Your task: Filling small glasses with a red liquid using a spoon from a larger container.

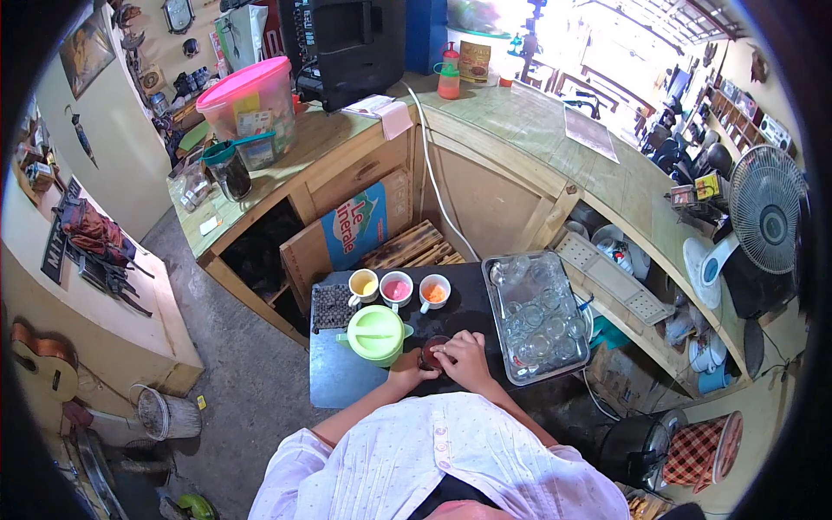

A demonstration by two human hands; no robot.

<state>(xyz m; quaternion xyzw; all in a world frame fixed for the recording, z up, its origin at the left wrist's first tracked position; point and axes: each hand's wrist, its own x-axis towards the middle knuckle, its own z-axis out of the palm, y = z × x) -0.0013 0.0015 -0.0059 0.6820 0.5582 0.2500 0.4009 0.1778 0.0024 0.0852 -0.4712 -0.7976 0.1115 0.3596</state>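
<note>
On the dark tabletop, my left hand [411, 372] is wrapped against the side of a small glass with dark red contents [434, 350]. My right hand [465, 357] reaches over the same glass, its fingertips at the rim; whether it pinches something small cannot be told. A light green lidded plastic pitcher [376, 335] stands just left of the glass. Behind it are three white cups, with yellow [363, 286], pink [396, 288] and orange contents [434, 292]. To the right lies a metal tray [577, 305] of clear glassware with a spoon.
A dark bumpy mat [332, 307] lies at the table's back left corner. Beyond stand a cardboard box [351, 227] and a wooden counter [494, 123]. The counter carries a pink-lidded bucket [244, 97], a green-lidded jar [229, 172] and a fan [770, 214]. A white cable [437, 175] hangs behind the table.
</note>
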